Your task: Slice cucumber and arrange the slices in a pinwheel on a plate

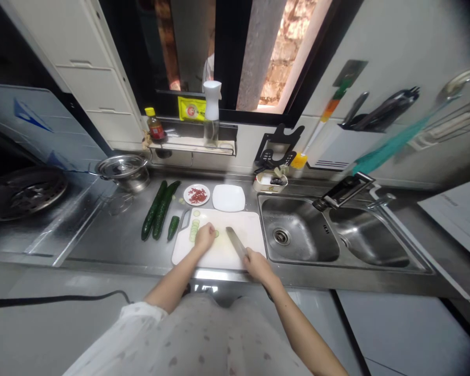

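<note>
My right hand point(257, 265) is wrapped round the handle of a kitchen knife point(235, 241), whose blade points away from me over the right half of a white cutting board point(219, 260). Over the board's left half, my left hand point(205, 236) is closed, with a cucumber slice point(216, 233) at its fingertips. Several more cucumber slices point(194, 230) lie in an overlapping row left of that hand. A short piece of cucumber point(173, 228) rests on the counter just beyond the board's left edge. Farther left lie two whole cucumbers point(164, 211).
Behind the board stand a small plate of chopped red pieces point(198, 195) and a white square plate point(228, 198). A double steel sink point(301, 230) adjoins the board on the right. A lidded steel pot point(125, 172) and a stove with a dark pan point(23, 190) are leftward.
</note>
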The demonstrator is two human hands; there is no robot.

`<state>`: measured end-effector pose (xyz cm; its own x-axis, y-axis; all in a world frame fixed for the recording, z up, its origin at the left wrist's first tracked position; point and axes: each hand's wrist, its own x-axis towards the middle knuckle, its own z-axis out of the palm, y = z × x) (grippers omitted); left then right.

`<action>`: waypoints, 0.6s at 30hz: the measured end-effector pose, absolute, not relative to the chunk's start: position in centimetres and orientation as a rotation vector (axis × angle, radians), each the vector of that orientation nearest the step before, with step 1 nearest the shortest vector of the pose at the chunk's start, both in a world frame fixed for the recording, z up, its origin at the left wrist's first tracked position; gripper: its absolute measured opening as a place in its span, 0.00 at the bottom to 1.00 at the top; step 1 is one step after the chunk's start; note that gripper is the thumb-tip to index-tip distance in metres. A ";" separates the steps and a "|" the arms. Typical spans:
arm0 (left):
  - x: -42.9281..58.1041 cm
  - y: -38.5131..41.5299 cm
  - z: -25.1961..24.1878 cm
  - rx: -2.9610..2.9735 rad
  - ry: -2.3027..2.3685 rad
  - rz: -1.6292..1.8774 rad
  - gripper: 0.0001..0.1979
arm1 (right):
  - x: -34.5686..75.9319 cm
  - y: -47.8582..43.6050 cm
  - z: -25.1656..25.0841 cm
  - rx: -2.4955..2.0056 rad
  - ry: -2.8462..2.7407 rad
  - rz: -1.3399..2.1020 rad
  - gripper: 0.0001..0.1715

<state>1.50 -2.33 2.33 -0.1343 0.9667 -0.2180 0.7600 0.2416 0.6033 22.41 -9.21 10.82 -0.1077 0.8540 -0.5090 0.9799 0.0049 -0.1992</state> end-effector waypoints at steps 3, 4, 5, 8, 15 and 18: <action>1.1 -3.1 2.5 1.516 1.933 0.564 0.03 | 23.0 -8.6 10.6 1.928 2.027 -0.743 0.16; 0.9 -3.5 2.6 1.507 1.933 0.591 0.04 | 23.1 -8.5 10.5 1.928 2.020 -0.739 0.16; 0.5 -4.0 2.6 1.501 1.936 0.614 0.04 | 23.3 -8.3 10.4 1.927 2.016 -0.739 0.16; -0.9 -5.4 2.6 1.496 1.972 0.672 0.04 | 23.6 -8.0 10.1 1.921 2.025 -0.726 0.15; -4.4 -7.7 2.3 1.457 2.133 0.635 0.05 | 23.6 -7.1 9.6 1.950 2.030 -0.664 0.16; -5.2 -7.9 2.1 1.439 2.189 0.565 0.06 | 23.3 -6.6 9.5 1.964 2.015 -0.658 0.17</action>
<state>-5.19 -7.90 2.11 -0.3487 0.9253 -0.1490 0.7375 0.3691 0.5655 23.28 -6.63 9.53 -0.0591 0.8760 -0.4787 0.9897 -0.0113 -0.1429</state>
